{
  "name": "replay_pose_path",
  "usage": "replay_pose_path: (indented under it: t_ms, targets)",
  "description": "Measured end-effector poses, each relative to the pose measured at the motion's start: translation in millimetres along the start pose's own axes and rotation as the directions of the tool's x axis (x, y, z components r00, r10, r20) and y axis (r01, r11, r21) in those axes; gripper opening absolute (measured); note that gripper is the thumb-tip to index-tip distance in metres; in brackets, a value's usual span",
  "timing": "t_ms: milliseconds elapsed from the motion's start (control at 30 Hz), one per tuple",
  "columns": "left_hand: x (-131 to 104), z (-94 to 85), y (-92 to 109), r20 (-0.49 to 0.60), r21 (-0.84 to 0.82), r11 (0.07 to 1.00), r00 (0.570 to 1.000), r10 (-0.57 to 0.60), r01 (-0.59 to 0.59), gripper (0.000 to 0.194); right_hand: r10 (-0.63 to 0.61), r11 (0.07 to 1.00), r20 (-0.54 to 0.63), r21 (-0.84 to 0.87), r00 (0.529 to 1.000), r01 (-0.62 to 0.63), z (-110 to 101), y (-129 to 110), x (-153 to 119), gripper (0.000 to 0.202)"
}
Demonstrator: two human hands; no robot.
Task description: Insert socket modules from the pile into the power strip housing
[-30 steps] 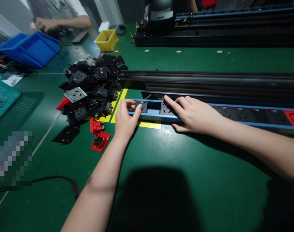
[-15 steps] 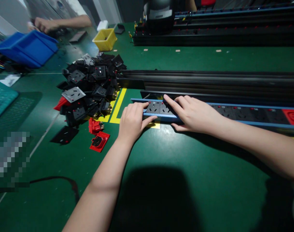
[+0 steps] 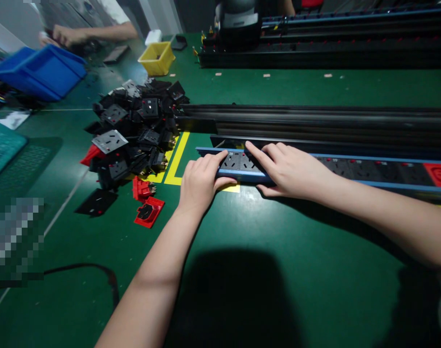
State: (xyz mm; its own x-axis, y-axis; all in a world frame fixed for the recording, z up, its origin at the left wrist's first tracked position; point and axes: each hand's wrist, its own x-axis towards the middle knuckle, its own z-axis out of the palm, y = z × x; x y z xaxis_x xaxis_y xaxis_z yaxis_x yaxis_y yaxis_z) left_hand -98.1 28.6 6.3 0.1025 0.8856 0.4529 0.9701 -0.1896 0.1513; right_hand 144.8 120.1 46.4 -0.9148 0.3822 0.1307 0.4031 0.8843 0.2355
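Note:
A long power strip point(image 3: 372, 185) with blue rails lies across the green table, its black socket modules point(image 3: 232, 160) set in a row and a red socket point(image 3: 439, 174) towards the right. My left hand point(image 3: 200, 179) is closed around the strip near its left end, index fingertip on the end socket and thumb along the front rail. Farther right, my right hand point(image 3: 291, 169) grips the strip from above, fingers over the far side and thumb at the near side. Its palm and fingers hide several sockets.
Left of the strip is a heap of loose black socket modules point(image 3: 148, 108), with two red sockets point(image 3: 149, 212) nearer me. Dark metal rails point(image 3: 314, 116) lie behind. Beyond stand a yellow bin point(image 3: 157, 60) and a blue bin point(image 3: 57, 72); another person's hand point(image 3: 66, 36) is at the far left.
My left hand has shifted slightly to the right, its index finger reaching a little farther over the end socket. My right hand keeps its place.

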Motion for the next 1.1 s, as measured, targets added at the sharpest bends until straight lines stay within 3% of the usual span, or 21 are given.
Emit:
replay_pose_path:
  t_ms: [167,333,600,767,867,933,1000,1100]
  targets:
    - [-1.4,2.2,1.2,-0.013,0.045,0.999,1.0,0.015,-0.015,0.075,0.0,1.0,0.007,0.004,1.0,0.0,-0.6,0.1,0.1,0.09]
    - [-4.0,5.2,1.0,-0.045,-0.013,1.0,0.999,0.007,-0.008,0.073,0.001,1.0,-0.003,0.013,1.0,-0.001,-0.7,0.0,-0.1,0.089]
    - [-4.5,5.4,2.7,-0.022,-0.07,0.985,0.988,0.153,-0.155,0.044,-0.003,1.0,-0.003,0.0,1.0,0.003,0.9,0.4,-0.2,0.088]
    - [-5.2,3.3,4.3,-0.008,-0.152,0.986,0.997,0.07,-0.071,0.051,-0.006,1.0,-0.018,-0.011,1.0,0.006,0.4,0.3,-0.8,0.084]
    - [-4.0,-0.2,6.7,-0.094,-0.183,0.982,0.993,-0.065,0.047,0.043,-0.023,1.0,-0.028,-0.009,0.999,0.023,-0.2,0.3,-1.0,0.082]
    - [-2.7,-2.4,6.7,-0.214,-0.192,0.967,0.955,-0.207,0.166,0.03,-0.028,1.0,-0.028,-0.015,0.999,0.028,-0.6,0.2,-0.8,0.082]
    - [-1.5,-3.8,4.0,-0.324,-0.234,0.93,0.878,-0.351,0.285,0.026,-0.026,0.999,-0.022,-0.024,0.999,0.026,-1.3,0.0,-0.5,0.083]
    - [-0.5,-2.6,-5.5,-0.401,-0.32,0.854,0.758,-0.514,0.41,0.025,-0.025,0.999,-0.004,-0.028,1.0,0.025,-2.7,-0.4,0.0,0.083]
